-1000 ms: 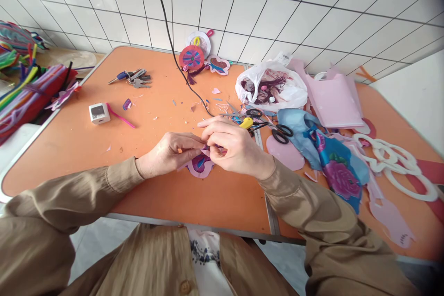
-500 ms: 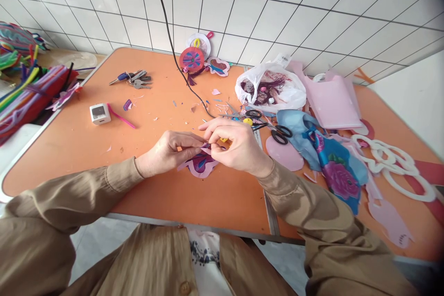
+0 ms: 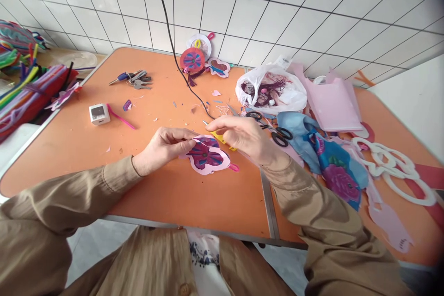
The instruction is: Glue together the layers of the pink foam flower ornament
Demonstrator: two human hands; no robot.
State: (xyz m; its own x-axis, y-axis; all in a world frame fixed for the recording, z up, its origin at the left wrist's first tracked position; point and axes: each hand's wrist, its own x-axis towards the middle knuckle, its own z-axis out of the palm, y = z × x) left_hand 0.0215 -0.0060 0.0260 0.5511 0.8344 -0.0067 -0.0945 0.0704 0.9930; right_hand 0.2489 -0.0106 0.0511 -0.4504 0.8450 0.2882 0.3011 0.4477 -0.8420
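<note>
My left hand [image 3: 169,146] pinches the left edge of a pink-bordered, flower-shaped ornament [image 3: 208,161] between thumb and fingers. Its middle is purple and blue patterned fabric, and a small bright pink loop [image 3: 234,167] sticks out on the right. Just above and to the right, my right hand [image 3: 248,138] closes round a yellow glue gun [image 3: 219,137]. The metal tip points up and left, past the fingers. Part of the glue gun is hidden behind the hand, and it looks apart from the ornament.
Scissors [image 3: 281,137] and blue fabric [image 3: 298,132] lie to the right. Behind them are a white plastic bag [image 3: 294,95] and pink sheets [image 3: 335,101]. Finished-looking ornaments [image 3: 193,61], keys [image 3: 138,78] and a small white device [image 3: 99,114] rest farther back. A black cord [image 3: 171,39] hangs down onto the table.
My right hand has let go of the ornament and moved slightly right, onto the glue gun. The ornament, still in my left hand, now shows more of its face and its pink loop.
</note>
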